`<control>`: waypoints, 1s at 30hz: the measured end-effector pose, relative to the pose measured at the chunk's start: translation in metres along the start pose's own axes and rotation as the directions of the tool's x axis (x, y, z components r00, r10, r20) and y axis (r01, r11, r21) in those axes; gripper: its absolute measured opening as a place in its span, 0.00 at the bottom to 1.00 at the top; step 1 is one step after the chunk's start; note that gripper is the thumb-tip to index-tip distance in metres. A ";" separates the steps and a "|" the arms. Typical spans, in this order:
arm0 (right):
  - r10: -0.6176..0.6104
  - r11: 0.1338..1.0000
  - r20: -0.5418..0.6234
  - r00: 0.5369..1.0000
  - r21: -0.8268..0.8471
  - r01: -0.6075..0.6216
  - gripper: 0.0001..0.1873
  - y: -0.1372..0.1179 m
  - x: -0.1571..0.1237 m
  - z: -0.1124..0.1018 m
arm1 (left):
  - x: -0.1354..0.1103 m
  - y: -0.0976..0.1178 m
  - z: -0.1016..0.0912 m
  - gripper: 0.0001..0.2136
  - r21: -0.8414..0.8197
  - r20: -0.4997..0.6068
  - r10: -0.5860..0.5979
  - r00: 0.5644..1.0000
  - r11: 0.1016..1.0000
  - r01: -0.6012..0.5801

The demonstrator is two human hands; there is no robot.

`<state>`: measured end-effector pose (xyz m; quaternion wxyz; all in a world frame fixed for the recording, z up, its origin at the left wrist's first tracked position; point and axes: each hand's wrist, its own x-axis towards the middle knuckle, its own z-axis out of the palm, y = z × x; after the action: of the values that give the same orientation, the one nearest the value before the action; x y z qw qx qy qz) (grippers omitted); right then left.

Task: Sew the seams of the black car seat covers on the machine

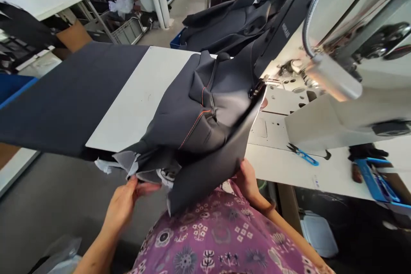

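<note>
A black neoprene wetsuit piece with orange stitching along its seams spans the white table, and its far end reaches under the sewing machine. A dark zipper runs along its edge near the machine's foot. My left hand pinches the near edge of the piece beside its frayed grey lining. My right hand grips the lower edge of the black panel from beneath. The machine's needle area is partly hidden by the neoprene.
A flat dark neoprene sheet lies on the table to the left. Blue-handled thread snips rest on the machine table, with a blue tray at its right edge. Another black wetsuit lies beyond, beside further white tables.
</note>
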<state>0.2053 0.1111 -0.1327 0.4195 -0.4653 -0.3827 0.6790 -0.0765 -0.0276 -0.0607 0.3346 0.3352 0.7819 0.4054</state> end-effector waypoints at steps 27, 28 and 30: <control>0.006 1.000 0.244 0.970 -0.029 0.001 0.20 -0.001 -0.005 -0.020 | -0.032 0.057 0.027 0.17 0.774 0.175 0.500 0.848 0.463 -0.433; 0.009 1.000 0.233 0.972 -0.029 -0.003 0.20 -0.001 -0.005 -0.016 | -0.034 0.062 0.030 0.18 0.795 0.227 0.398 0.889 0.452 -0.405; 0.046 0.999 0.187 0.981 -0.022 -0.043 0.23 0.001 -0.004 -0.005 | -0.034 0.072 0.037 0.24 0.802 0.354 0.205 0.913 0.435 -0.409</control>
<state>0.2112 0.1073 -0.1336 0.3621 -0.4115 -0.4158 0.7257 -0.0101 -0.0076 -0.0069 0.1201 0.6328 0.7646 -0.0225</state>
